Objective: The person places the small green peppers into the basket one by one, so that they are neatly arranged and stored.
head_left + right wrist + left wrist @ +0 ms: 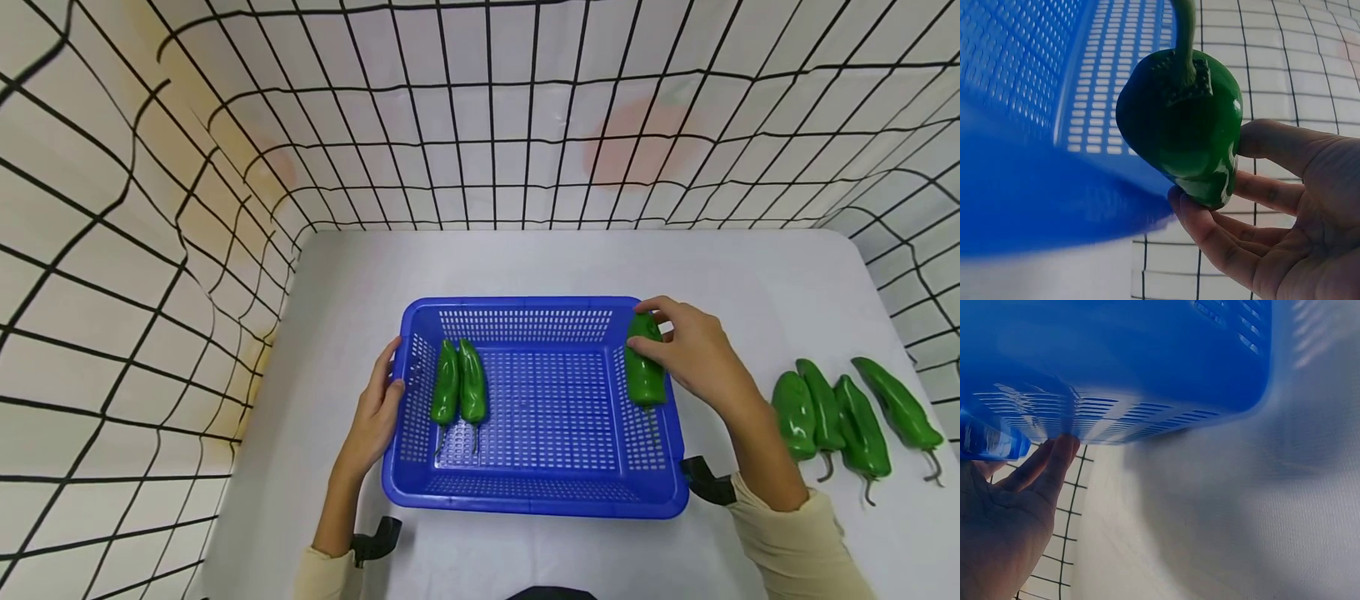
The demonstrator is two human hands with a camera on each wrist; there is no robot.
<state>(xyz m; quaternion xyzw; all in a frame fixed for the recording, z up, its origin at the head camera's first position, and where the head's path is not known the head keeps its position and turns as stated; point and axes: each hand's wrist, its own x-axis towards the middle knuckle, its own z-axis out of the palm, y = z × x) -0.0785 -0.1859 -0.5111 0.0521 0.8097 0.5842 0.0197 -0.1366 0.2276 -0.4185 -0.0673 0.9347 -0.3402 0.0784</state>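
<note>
A blue plastic basket [525, 504] with perforated walls sits on the white surface. My left hand [377, 412] holds its left rim; in the left wrist view, the fingertips [1065, 445] press against the outer wall under the rim. My right hand [693, 350] pinches a glossy green pepper [645, 375] between thumb and fingers at the basket's right wall. In the right wrist view this pepper [1179, 125] has its stem toward the camera, close over the rim. Two slimmer green peppers [446, 383] lie side by side inside the basket, at its left end, stems toward me.
Several more green peppers [862, 429] lie on the white surface to the right, beside my right forearm. A black wire grid [491, 137] stands at the back and along both sides. Black wrist mounts [708, 482] jut from both sleeves, the right one beside the basket's corner.
</note>
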